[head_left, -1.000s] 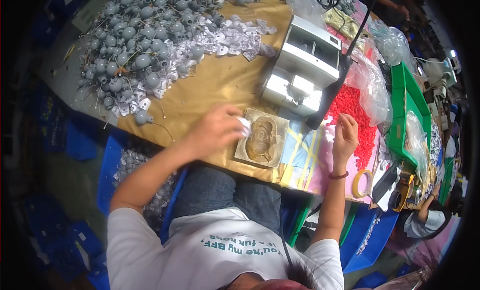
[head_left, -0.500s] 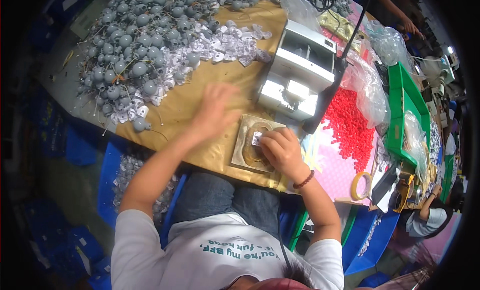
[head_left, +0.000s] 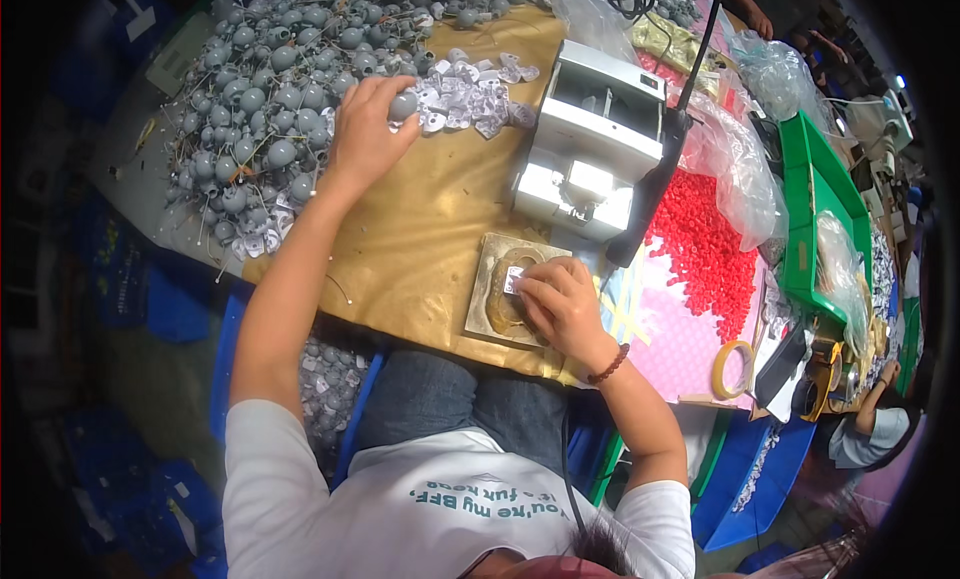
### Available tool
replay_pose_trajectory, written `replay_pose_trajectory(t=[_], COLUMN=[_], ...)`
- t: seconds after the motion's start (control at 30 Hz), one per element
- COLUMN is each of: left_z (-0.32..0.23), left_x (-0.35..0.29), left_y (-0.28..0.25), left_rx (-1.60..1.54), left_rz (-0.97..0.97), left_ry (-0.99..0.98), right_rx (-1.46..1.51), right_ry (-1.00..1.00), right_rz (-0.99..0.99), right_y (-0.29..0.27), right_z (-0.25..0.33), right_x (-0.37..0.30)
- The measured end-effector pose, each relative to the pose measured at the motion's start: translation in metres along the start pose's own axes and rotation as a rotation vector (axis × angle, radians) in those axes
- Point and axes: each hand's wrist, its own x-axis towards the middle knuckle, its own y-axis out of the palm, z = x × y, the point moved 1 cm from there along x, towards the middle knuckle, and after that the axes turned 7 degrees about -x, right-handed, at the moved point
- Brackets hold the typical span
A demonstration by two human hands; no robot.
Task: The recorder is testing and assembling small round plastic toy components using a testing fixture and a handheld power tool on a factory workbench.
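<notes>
My left hand (head_left: 370, 129) is at the near edge of the heap, its thumb and fingertips closed around a grey ball-shaped part (head_left: 403, 106). Small white plastic pieces (head_left: 475, 97) lie just right of that hand. My right hand (head_left: 560, 304) rests over a square block (head_left: 484, 314) with an oval recess, close to the table's front edge. Its bent fingers pinch the edge of a small white piece (head_left: 513, 280) lying in the recess. The fingers partly cover the recess, so anything beneath them is hidden.
Grey balls with thin wires (head_left: 285, 99) are heaped at the far left. A white machine (head_left: 595, 139) stands beyond the block. Rightward are red small parts (head_left: 705, 249), a tape roll (head_left: 732, 369) and a green tray (head_left: 800, 249). Blue bins (head_left: 750, 479) sit below the table edge.
My left hand has moved away and to the left, from over the brown table covering to the heap, and now has a grey ball. My right hand stays at the block.
</notes>
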Motion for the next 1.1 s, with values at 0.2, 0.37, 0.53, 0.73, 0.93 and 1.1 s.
replay_pose_trajectory(t=[0.2, 0.37, 0.53, 0.73, 0.93, 1.1], left_z=[-0.092, -0.148, -0.157, -0.145, -0.13, -0.098], left_x=[-0.027, -0.075, -0.111, -0.172, -0.184, -0.181], left_y=[-0.053, -0.072, -0.061, -0.021, -0.021, -0.033], left_rx=[-0.602, -0.94, -1.248, -1.351, -1.179, -1.169], left_rz=[0.203, 0.571, 0.639, 0.624, 0.525, 0.405], left_ry=[-0.252, -0.021, -0.164, -0.55, -0.533, -0.588], right_rx=[0.097, 0.203, 0.716, 0.777, 0.605, 0.383], right_ry=[0.107, 0.129, 0.384, 0.823, 0.633, 0.43], right_rz=[-0.058, -0.26, 0.169, 0.317, 0.317, 0.385], right_y=[-0.005, -0.048, -0.055, -0.056, -0.038, -0.033], right_z=[-0.003, 0.016, 0.028, 0.03, 0.033, 0.05], right_x=[-0.001, 0.022, 0.017, 0.006, 0.016, 0.067])
